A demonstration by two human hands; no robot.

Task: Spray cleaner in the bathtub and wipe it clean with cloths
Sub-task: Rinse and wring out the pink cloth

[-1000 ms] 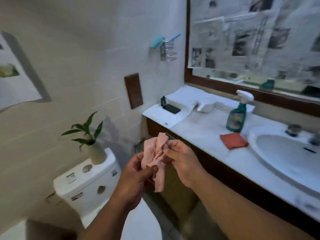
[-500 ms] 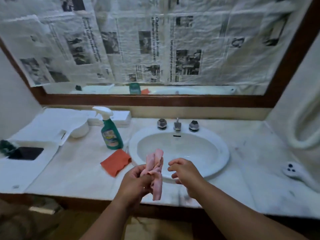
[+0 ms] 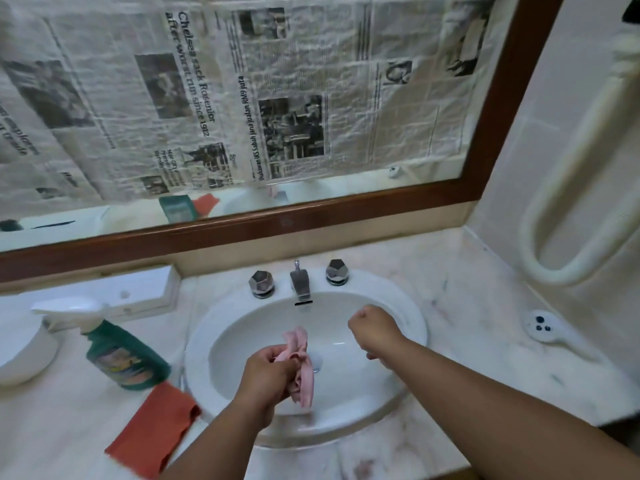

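Observation:
My left hand (image 3: 268, 379) grips a crumpled pink cloth (image 3: 301, 368) and holds it over the bowl of the white sink (image 3: 242, 341). My right hand (image 3: 374, 329) hangs over the right half of the bowl, fingers curled, holding nothing, below and right of the tap (image 3: 299, 282). A green spray bottle (image 3: 121, 351) with a white trigger stands on the counter left of the sink. An orange cloth (image 3: 152, 427) lies flat on the counter in front of the bottle, touching the sink's rim.
Two chrome knobs (image 3: 262, 281) flank the tap. A white bowl (image 3: 24, 355) and a white box (image 3: 138, 292) sit at the left. A white shower head (image 3: 543, 327) lies on the marble counter at the right. Newspaper covers the framed mirror (image 3: 502, 98).
The view turned from the toilet side to face the sink and moved closer. My right hand let go of the pink cloth and moved right; my left hand carried it over the bowl.

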